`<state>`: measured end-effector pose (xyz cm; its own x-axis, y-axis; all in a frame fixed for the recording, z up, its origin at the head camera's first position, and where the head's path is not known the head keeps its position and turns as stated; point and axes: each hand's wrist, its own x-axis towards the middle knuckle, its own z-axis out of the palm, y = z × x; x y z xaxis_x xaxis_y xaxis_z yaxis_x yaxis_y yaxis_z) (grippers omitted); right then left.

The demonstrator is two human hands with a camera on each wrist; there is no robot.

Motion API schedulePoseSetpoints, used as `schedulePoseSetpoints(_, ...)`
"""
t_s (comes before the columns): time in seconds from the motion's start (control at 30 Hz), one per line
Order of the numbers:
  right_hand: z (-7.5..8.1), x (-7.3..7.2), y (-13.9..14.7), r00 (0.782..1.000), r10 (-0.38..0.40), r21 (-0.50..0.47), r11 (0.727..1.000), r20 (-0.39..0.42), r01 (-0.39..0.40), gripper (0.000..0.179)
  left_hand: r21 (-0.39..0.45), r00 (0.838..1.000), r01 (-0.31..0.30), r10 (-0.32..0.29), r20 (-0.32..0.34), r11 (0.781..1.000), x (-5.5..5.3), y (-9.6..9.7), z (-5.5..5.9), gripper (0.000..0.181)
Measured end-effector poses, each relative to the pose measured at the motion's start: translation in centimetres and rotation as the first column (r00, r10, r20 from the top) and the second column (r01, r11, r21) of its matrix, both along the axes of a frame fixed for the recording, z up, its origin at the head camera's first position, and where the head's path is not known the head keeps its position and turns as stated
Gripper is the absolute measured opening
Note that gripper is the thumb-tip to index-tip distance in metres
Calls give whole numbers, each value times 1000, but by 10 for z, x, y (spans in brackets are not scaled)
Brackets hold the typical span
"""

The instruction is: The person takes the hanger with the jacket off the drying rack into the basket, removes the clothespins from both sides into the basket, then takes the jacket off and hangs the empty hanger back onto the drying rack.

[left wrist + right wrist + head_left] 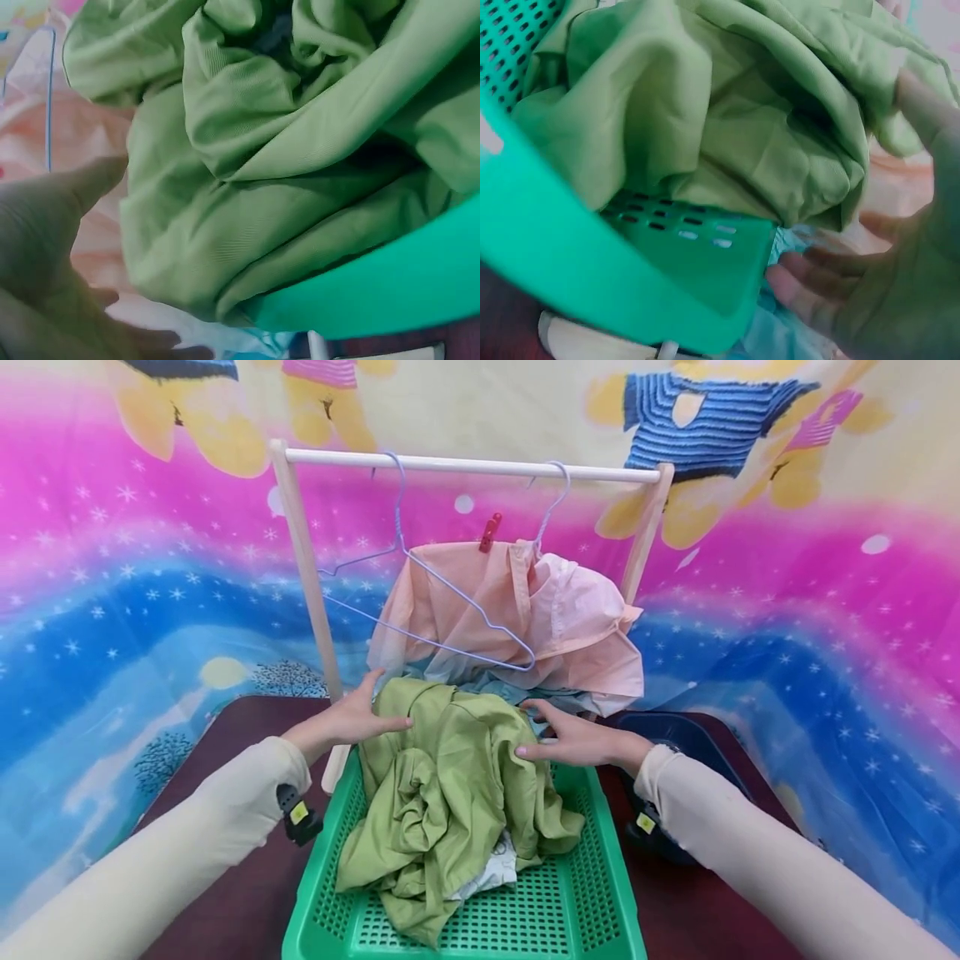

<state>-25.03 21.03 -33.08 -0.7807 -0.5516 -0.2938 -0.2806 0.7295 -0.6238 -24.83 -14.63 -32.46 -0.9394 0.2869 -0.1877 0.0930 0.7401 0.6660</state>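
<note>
A crumpled olive-green garment (450, 760) lies heaped in a green plastic basket (611, 877), a patch of white cloth (491, 870) showing beneath it. At the heap's upper left is my left hand (348, 714), fingers spread and thumb reaching toward the fabric. My right hand (581, 739) faces it from the other side, thumb and fingers apart. In the left wrist view the left thumb (101, 180) meets the green cloth's edge. In the right wrist view the right thumb (922, 105) lies at the fabric while the other fingers extend near the basket's end.
Behind the basket stands a wooden rack (480, 464). An unfilled lilac hanger (465, 602) and a second hanger (558, 497) hang from it. A peach garment (465, 585) with a red clothespin (490, 532) hangs there. A dark blue bin (690, 739) sits at right on the dark table (247, 735).
</note>
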Motion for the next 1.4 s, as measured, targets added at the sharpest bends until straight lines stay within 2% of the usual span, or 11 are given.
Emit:
schedulePoseSetpoints(0.17, -1, -7, -14, 1000, 10, 33, 999, 12, -11, 92, 7, 993, 55, -55, 101, 998, -15, -2, -11, 106)
schedulePoseSetpoints(0.4, -10, -15, -24, 991, 115, -7, 993, -65, -115, 75, 13, 993, 31, -32, 113, 999, -23, -2, -20, 108)
schedulePoseSetpoints(0.5, -11, -16, -26, 981, 152, -22, 988, -122, -155, 55, -8, 996, 51, -50, 74, 999, -25, -2, -23, 94)
schedulePoseSetpoints(0.6, -12, -17, -27, 969, 143, -19, 989, -199, -150, 34, -33, 996, 84, -83, 19, 996, -28, -3, -26, 61)
schedulePoseSetpoints(0.73, -11, -15, -28, 950, 86, -28, 995, -300, -99, 17, -15, 995, 82, -83, -64, 997, -31, -3, -29, 15)
schedulePoseSetpoints(0.77, -11, -15, -29, 944, 71, -32, 996, -323, -86, 15, -12, 993, 76, -77, -90, 997, -30, -2, -30, 12)
schedulePoseSetpoints(0.9, -11, -11, -29, 920, 24, -50, 998, -390, -47, 12, -24, 982, 7, -11, -187, 1000, -25, 1, -31, 25)
schedulePoseSetpoints(1.0, -11, -6, -30, 897, -23, -69, 998, -441, -8, 12, -18, 967, -66, 60, -248, 998, -17, 4, -29, 23)
schedulePoseSetpoints(1.13, -7, 1, -30, 837, -76, -97, 995, -542, 28, 11, 19, 929, -129, 127, -346, 991, -4, 7, -23, 12)
schedulePoseSetpoints(1.3, -2, 18, -30, 758, -75, -73, 997, -648, 36, 15, 43, 861, -137, 141, -489, 990, 14, 9, -16, 7)
schedulePoseSetpoints(1.4, 0, 32, -25, 674, -6, -3, 1000, -739, 7, 20, 55, 813, -104, 117, -571, 993, 27, 12, -13, 8)
